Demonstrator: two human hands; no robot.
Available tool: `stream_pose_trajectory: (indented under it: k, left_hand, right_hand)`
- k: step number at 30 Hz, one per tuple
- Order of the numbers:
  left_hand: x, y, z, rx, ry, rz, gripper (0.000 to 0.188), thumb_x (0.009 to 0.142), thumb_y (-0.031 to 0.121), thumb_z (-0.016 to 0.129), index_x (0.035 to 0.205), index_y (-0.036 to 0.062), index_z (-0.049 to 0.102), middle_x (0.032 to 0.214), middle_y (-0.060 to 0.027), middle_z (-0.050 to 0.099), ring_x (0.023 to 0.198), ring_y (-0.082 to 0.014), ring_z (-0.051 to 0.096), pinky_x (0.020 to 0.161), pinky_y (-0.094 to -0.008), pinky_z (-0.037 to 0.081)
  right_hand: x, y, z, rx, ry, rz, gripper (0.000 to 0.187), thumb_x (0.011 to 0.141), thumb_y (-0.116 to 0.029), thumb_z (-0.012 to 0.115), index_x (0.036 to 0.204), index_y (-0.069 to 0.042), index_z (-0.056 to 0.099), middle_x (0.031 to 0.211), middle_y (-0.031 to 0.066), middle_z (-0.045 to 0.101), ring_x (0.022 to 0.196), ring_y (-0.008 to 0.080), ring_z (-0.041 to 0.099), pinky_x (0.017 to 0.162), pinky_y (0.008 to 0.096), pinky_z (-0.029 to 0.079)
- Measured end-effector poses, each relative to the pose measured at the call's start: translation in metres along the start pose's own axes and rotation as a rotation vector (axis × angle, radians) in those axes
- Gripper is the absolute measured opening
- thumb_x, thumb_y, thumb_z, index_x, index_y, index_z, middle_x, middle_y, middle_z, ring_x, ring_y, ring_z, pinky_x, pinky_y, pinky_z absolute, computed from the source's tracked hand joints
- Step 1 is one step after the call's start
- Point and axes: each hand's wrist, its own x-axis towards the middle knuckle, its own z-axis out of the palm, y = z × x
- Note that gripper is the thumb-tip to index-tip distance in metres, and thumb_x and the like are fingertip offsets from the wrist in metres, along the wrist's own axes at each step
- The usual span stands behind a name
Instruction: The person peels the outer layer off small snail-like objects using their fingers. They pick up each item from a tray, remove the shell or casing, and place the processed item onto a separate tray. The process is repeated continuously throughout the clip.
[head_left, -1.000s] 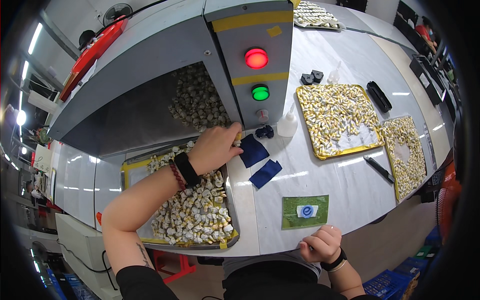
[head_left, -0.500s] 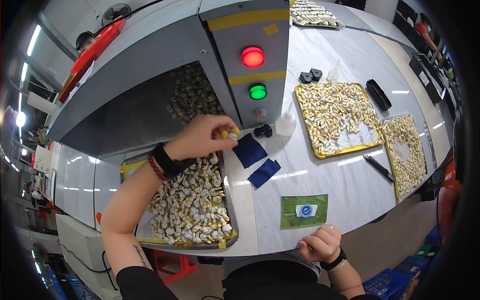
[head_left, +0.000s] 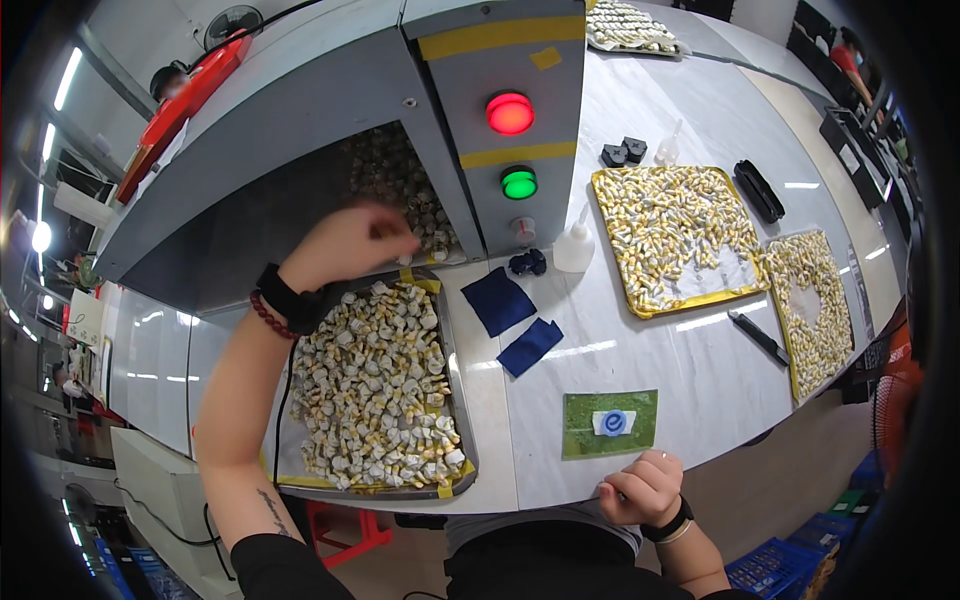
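My left hand point(head_left: 362, 242), blurred by motion, hovers over the far edge of a metal tray point(head_left: 462, 420) at the mouth of a grey machine point(head_left: 300, 90). Its fingers are curled; whether anything is in them cannot be made out. Many small white-and-yellow wrapped pieces point(head_left: 375, 390) fill the tray, and more pieces point(head_left: 425, 215) lie inside the machine. Closed in a loose fist, my right hand point(head_left: 645, 487) rests at the table's front edge, just below a green pad point(head_left: 580, 440) with a blue spiral mark on a white patch. Nothing shows in that fist.
Two navy cloths point(head_left: 498, 301) lie right of the tray, near a white squeeze bottle point(head_left: 573, 248). Farther right are a yellow-edged tray point(head_left: 690, 303) of small pieces, a second such tray point(head_left: 808, 310), a cutter knife point(head_left: 758, 337) and a black holder point(head_left: 758, 190). Red point(head_left: 510, 113) and green point(head_left: 519, 183) lamps glow on the machine.
My left hand has moved left and away from the cloths to the machine's mouth. The yellow-and-white piece seen in its fingers before no longer shows clearly. My right hand has stayed still.
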Motion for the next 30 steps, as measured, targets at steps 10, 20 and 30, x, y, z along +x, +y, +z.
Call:
stream_pose_trajectory:
  k: [10,20,30]
  left_hand:
    - [0.004,0.009,0.027,-0.090,-0.021,-0.099,0.038,0.080,0.033,0.066,0.103,0.0026,0.064,0.085,-0.0100,0.066,0.074,-0.0180,0.061,0.064,-0.0304,0.048]
    - [0.020,0.004,0.048,0.226,0.165,0.177,0.043,0.074,0.035,0.071,0.105,0.0067,0.064,0.091,-0.0144,0.064,0.080,-0.0304,0.061,0.071,-0.0366,0.048]
    - [0.037,-0.011,0.039,0.114,0.187,0.250,0.041,0.070,0.034,0.075,0.093,0.0009,0.065,0.082,-0.0157,0.065,0.075,-0.0308,0.062,0.070,-0.0369,0.049]
  right_hand:
    - [-0.001,0.000,0.001,0.008,0.006,-0.005,0.010,0.063,-0.013,0.067,0.059,-0.013,0.058,0.050,-0.0025,0.045,0.041,0.0140,0.043,0.038,0.0265,0.030]
    - [0.000,0.000,0.001,0.003,0.004,-0.006,0.011,0.063,-0.013,0.068,0.059,-0.013,0.058,0.050,-0.0025,0.045,0.042,0.0141,0.043,0.038,0.0266,0.030]
    - [-0.001,0.001,0.002,0.009,0.013,-0.008,0.011,0.063,-0.013,0.068,0.059,-0.014,0.058,0.050,-0.0027,0.045,0.042,0.0137,0.043,0.038,0.0266,0.029]
